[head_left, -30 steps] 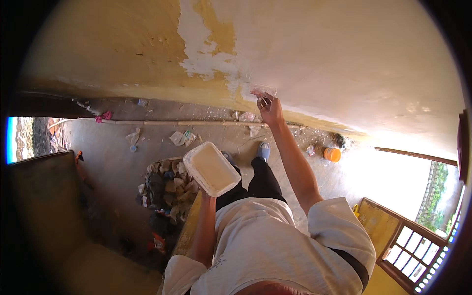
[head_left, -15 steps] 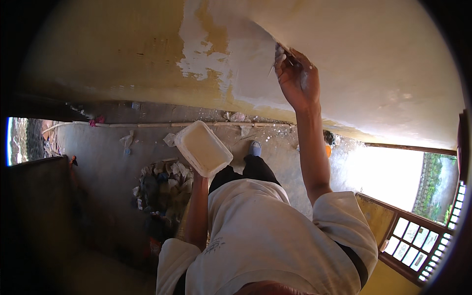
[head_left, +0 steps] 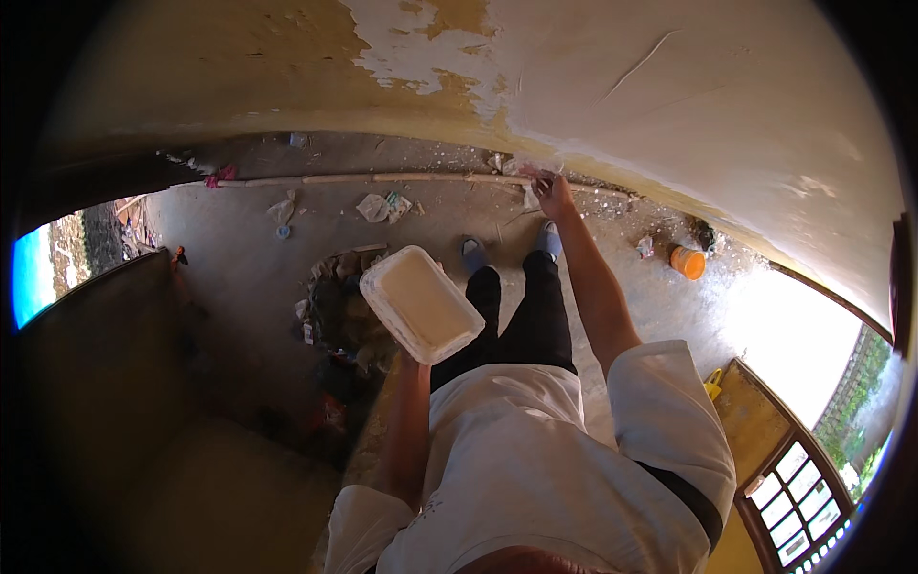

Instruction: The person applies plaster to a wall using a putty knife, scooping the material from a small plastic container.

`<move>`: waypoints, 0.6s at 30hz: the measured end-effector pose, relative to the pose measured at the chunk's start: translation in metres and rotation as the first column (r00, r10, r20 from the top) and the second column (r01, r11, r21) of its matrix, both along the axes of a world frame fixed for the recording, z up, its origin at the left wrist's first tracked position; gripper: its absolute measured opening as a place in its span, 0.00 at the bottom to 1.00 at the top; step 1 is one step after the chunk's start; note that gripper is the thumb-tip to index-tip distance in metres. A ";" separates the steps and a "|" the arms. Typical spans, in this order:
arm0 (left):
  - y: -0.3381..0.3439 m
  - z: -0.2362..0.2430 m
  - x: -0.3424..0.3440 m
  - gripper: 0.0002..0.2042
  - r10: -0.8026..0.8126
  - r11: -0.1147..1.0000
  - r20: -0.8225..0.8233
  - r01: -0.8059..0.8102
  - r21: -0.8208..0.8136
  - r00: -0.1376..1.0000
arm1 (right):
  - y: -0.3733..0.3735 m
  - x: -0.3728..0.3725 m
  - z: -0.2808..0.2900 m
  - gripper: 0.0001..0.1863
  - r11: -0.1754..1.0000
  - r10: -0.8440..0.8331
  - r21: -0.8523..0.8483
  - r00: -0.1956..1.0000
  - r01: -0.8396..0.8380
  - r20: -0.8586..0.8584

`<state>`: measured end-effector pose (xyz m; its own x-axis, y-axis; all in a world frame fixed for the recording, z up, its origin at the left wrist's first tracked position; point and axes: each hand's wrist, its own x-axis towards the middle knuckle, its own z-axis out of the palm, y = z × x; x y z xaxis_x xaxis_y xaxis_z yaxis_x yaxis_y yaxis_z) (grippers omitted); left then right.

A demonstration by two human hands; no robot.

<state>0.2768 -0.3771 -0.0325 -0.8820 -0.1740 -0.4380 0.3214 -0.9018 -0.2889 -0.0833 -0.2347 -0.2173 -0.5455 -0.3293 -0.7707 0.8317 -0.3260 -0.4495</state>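
Observation:
A white rectangular tub [head_left: 421,304] of smooth off-white paste rests on my left hand [head_left: 409,360], which is mostly hidden beneath it. My right hand [head_left: 553,196] is stretched forward, low by the foot of the wall, with its fingers closed. It grips a thin flat putty knife, which is blurred and hard to make out against the floor. The wall [head_left: 660,124] ahead is coated off-white on the right, with a thin raised line of paste. On its left, bare yellow shows around a ragged whitish patch [head_left: 421,57].
A long pole [head_left: 382,178] lies on the floor along the wall. An orange bucket [head_left: 687,262] stands at right. Left of my legs is a heap of dark rubbish [head_left: 349,301]. Plastic scraps [head_left: 375,208] litter the floor. A barred window [head_left: 798,493] is at lower right.
My right hand has come off the wall, moving down and toward me. A raised paste line shows on the wall. The view has shifted, bringing both feet and the whole bucket into sight.

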 end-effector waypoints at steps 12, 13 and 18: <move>0.010 0.008 -0.005 0.31 0.024 0.996 -0.039 -0.020 0.088 0.999 | -0.052 -0.050 0.086 0.05 0.940 -0.300 -0.157 0.953 0.304 0.047; 0.010 0.009 -0.010 0.31 0.032 0.994 -0.064 -0.025 0.106 0.997 | -0.054 -0.049 0.110 0.06 0.932 -0.300 -0.195 0.952 0.305 0.058; 0.000 0.018 -0.037 0.32 0.072 0.960 -0.194 -0.014 0.281 0.978 | -0.057 -0.047 0.197 0.04 0.899 -0.364 -0.258 0.932 0.354 0.010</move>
